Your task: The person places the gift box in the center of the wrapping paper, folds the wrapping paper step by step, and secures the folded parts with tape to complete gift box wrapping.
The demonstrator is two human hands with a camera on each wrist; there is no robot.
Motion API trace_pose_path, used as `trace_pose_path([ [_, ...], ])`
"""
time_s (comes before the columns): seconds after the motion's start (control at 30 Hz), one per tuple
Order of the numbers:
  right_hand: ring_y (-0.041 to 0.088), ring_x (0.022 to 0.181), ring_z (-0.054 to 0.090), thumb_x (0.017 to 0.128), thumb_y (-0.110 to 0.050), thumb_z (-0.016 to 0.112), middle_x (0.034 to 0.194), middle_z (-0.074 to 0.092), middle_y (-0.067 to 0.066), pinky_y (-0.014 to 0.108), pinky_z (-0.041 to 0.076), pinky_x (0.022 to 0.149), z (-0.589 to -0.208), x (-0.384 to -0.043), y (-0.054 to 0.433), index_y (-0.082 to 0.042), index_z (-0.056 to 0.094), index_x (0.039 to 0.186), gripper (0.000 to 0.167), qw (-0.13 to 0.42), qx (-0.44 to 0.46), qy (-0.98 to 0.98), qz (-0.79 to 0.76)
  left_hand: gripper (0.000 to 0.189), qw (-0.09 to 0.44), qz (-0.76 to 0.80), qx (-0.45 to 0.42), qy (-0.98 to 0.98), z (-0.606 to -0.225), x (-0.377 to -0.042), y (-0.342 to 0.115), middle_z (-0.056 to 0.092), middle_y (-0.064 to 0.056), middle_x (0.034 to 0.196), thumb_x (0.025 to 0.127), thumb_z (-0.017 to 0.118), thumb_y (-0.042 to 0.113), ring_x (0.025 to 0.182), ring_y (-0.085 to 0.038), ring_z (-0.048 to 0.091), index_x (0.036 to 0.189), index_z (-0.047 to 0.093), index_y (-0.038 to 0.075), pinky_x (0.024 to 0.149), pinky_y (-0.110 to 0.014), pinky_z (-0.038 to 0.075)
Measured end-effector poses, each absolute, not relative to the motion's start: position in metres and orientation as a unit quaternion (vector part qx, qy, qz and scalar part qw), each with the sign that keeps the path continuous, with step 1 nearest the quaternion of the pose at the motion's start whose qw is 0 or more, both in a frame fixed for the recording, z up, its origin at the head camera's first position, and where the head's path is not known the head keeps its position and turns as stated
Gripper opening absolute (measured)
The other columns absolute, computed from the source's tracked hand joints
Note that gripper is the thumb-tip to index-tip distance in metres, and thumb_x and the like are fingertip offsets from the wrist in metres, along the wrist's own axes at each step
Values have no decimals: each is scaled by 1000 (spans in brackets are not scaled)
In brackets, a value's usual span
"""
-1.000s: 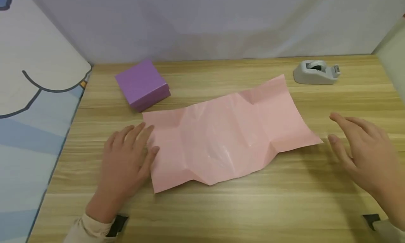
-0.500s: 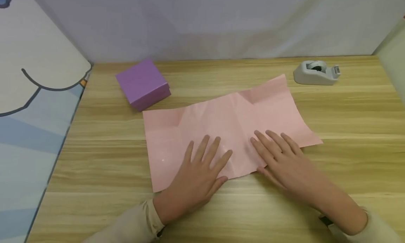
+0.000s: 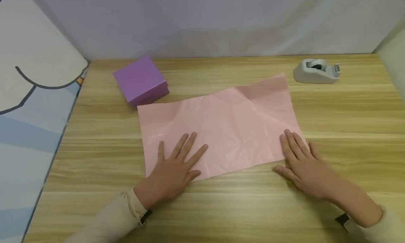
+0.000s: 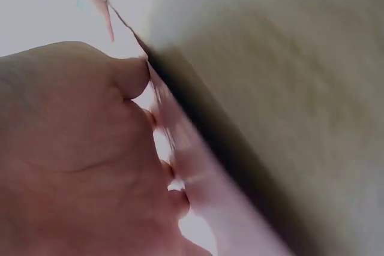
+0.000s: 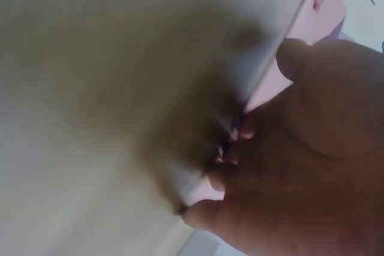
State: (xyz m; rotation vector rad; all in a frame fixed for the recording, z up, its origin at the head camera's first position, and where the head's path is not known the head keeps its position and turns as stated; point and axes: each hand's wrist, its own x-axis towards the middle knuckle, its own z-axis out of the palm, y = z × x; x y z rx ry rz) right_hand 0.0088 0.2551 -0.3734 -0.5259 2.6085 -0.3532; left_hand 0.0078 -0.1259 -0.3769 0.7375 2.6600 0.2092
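Note:
A creased sheet of pink paper (image 3: 221, 127) lies spread across the table, its far edge lifting slightly at the right corner. My left hand (image 3: 174, 169) rests on its near left part with fingers straight and spread. At the near right corner my right hand (image 3: 305, 169) presses with straight fingers, the thumb off the paper on the wood. In the left wrist view, the fingertips of the left hand (image 4: 90, 148) meet the paper (image 4: 204, 178). The right wrist view has the right hand (image 5: 300, 148) with its fingertips down along the paper's edge.
A purple box (image 3: 142, 79) stands at the back left, right beside the paper's far left corner. A grey tape dispenser (image 3: 316, 71) sits at the back right. The wooden table (image 3: 237, 208) ends at a pale cloth wall (image 3: 221, 21) behind.
Both hands came in from the sides onto the paper, then slid apart toward its left and right ends. The paper's near edge, raised and folded before, now lies flatter.

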Motion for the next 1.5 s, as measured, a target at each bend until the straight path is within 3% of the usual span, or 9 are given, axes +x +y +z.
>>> trace_pose_path([
  [0.23,53,159,4,110,-54,39,172,-2,30,72,10,125,-345,-30,204,5,6,165,87,208,-238,943,-104,75,190,44,285,939,-373,-2,-121,1,-17,177,105,52,52,163,-43,4,168,19,28,117,-84,12],
  [0.43,47,161,-9,107,-57,44,174,-14,19,74,1,124,-361,-81,156,-9,-7,168,92,261,-278,919,-101,80,254,45,259,931,-369,-5,-107,-7,-12,177,103,55,55,163,-43,-4,169,14,32,117,-84,7],
  [0.6,48,158,-22,97,-68,56,173,-25,12,83,-8,116,-368,-109,174,-23,-14,167,109,295,-256,917,-76,90,256,34,237,937,-369,-4,-103,-11,-10,177,99,55,65,162,-48,-7,169,8,34,115,-86,12],
  [0.83,54,156,-21,89,-70,68,173,-26,14,89,-4,110,-355,-130,231,-25,-12,168,120,314,-227,916,-101,95,243,35,223,943,-365,-7,-103,-10,-9,177,94,56,72,159,-54,-3,168,9,37,108,-90,19],
  [1.0,60,152,-24,88,-66,72,169,-28,25,88,-7,110,-355,-129,251,-15,-15,167,128,314,-206,922,-96,94,250,29,217,943,-363,-9,-104,-10,-10,177,94,56,71,160,-53,-3,168,8,38,107,-91,20],
  [1.23,54,157,-17,82,-67,76,173,-20,21,81,-7,118,-354,-87,215,-16,-7,169,131,295,-292,903,-112,102,242,-4,246,938,-356,-11,-93,-4,-13,177,90,61,74,163,-46,0,169,12,32,116,-85,13],
  [1.4,53,159,-13,78,-62,81,174,-18,20,81,-3,119,-359,-69,203,-19,-2,169,130,292,-311,898,-107,109,251,24,298,921,-355,-44,-83,-18,-11,175,89,60,76,162,-41,-14,169,0,31,117,-84,4],
  [1.5,52,159,-14,78,-61,82,174,-18,18,81,-5,119,-360,-66,208,-19,0,169,130,290,-304,900,-119,113,275,43,279,919,-357,-69,-92,-25,-10,173,89,62,74,160,-40,-21,168,-5,32,116,-85,-1],
])
